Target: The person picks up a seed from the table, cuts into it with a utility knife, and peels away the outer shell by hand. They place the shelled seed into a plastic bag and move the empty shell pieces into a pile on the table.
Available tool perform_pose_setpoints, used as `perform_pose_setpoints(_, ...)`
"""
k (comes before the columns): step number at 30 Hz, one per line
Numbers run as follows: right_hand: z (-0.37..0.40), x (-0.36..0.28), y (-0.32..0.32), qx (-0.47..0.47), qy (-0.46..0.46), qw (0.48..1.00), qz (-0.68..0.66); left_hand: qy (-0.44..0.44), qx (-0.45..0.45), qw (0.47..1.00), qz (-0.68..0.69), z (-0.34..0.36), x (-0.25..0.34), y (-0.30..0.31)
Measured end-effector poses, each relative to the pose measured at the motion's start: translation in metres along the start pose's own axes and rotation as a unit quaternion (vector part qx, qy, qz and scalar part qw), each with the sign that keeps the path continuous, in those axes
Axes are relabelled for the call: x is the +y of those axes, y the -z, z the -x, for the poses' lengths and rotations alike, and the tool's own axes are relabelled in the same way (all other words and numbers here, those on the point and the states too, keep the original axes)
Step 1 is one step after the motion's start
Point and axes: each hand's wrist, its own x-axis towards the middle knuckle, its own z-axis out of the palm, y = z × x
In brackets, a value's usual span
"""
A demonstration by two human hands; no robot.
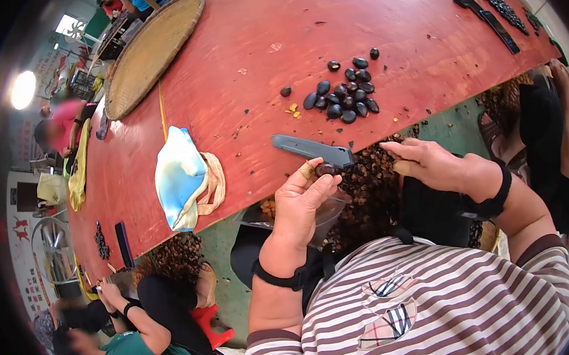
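My left hand (300, 206) pinches a dark brown nut (325, 169) between thumb and fingers, just off the table edge. One of its fingers is wrapped in tan tape. Right beside it, a long grey tool (309, 151) lies at the edge of the red table (240, 108). My right hand (432, 162) is to the right, apart from the nut, its fingers stretched out and nothing visible in them. On the table beyond the tool is a loose pile of shiny black nuts (348, 94). Below my hands, a heap of broken brown shells (372, 201) is partly hidden.
A blue-and-white cloth face mask (182, 175) lies left on the table. Behind it is a large woven tray (154, 55). A clear plastic bag (330, 217) with yellowish pieces sits near my lap. Co-workers sit left and right; another dark tool (484, 20) lies far right.
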Motion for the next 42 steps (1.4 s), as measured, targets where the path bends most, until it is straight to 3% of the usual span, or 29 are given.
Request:
perform_pose_setpoints(2, -0.001, 0.004, -0.012, 0.08, 0.147, 0.985, 0.037, -0.003, -0.004, 1.0, 0.005, 0.0, 0.0, -0.008)
perform_pose_setpoints(4, -0.003, -0.007, -0.017, 0.06, 0.144, 0.987, -0.046, -0.013, -0.004, 1.0, 0.001, 0.002, -0.001, -0.015)
perform_pose_setpoints(5, -0.006, -0.007, -0.023, 0.088, 0.188, 0.974, -0.094, -0.016, -0.011, 1.0, -0.007, 0.002, -0.002, -0.017)
perform_pose_setpoints(8, -0.005, -0.02, -0.022, 0.034, 0.104, 0.983, -0.144, -0.019, -0.033, 0.999, -0.035, 0.001, -0.001, -0.023)
perform_pose_setpoints(18, -0.007, -0.016, -0.024, 0.026, 0.127, 0.97, -0.206, -0.017, -0.063, 0.996, -0.067, 0.008, 0.002, -0.042)
perform_pose_setpoints(21, -0.001, -0.024, -0.015, -0.032, 0.027, 0.97, -0.24, -0.026, -0.075, 0.994, -0.071, 0.007, -0.003, -0.045)
perform_pose_setpoints(23, -0.001, -0.02, -0.019, -0.049, 0.004, 0.96, -0.276, -0.021, -0.047, 0.99, -0.132, 0.007, -0.005, -0.041)
perform_pose_setpoints(24, -0.001, -0.02, -0.022, -0.033, 0.035, 0.962, -0.271, -0.033, -0.059, 0.985, -0.159, 0.005, -0.009, -0.037)
perform_pose_setpoints(25, -0.002, -0.022, -0.021, -0.042, -0.01, 0.968, -0.249, -0.076, -0.061, 0.983, -0.155, 0.002, -0.017, -0.033)
perform_pose_setpoints(26, -0.007, -0.025, -0.025, -0.043, -0.036, 0.959, -0.277, -0.098, -0.039, 0.943, -0.316, 0.01, 0.001, -0.033)
perform_pose_setpoints(27, -0.008, -0.026, -0.025, -0.036, -0.05, 0.961, -0.271, -0.106, -0.036, 0.971, -0.209, 0.007, -0.009, -0.031)
perform_pose_setpoints(29, -0.011, -0.025, -0.028, -0.014, -0.035, 0.969, -0.244, -0.145, -0.047, 0.976, -0.158, -0.006, -0.029, -0.024)
perform_pose_setpoints(32, -0.025, -0.006, -0.044, 0.097, 0.159, 0.976, -0.11, -0.098, -0.041, 0.984, -0.144, -0.003, -0.021, -0.025)
perform_pose_setpoints(33, -0.026, -0.009, -0.045, 0.105, 0.169, 0.975, -0.102, -0.106, -0.039, 0.983, -0.141, -0.001, -0.019, -0.025)
perform_pose_setpoints(37, -0.023, -0.022, -0.043, 0.074, 0.068, 0.978, -0.18, -0.173, -0.007, 0.962, -0.209, 0.001, -0.017, -0.023)
perform_pose_setpoints(40, -0.024, -0.016, -0.044, 0.037, 0.003, 0.942, -0.332, -0.23, 0.019, 0.943, -0.24, -0.007, -0.028, -0.023)
perform_pose_setpoints(42, -0.024, -0.013, -0.046, 0.038, 0.009, 0.928, -0.372, -0.258, 0.025, 0.934, -0.247, -0.008, -0.029, -0.023)
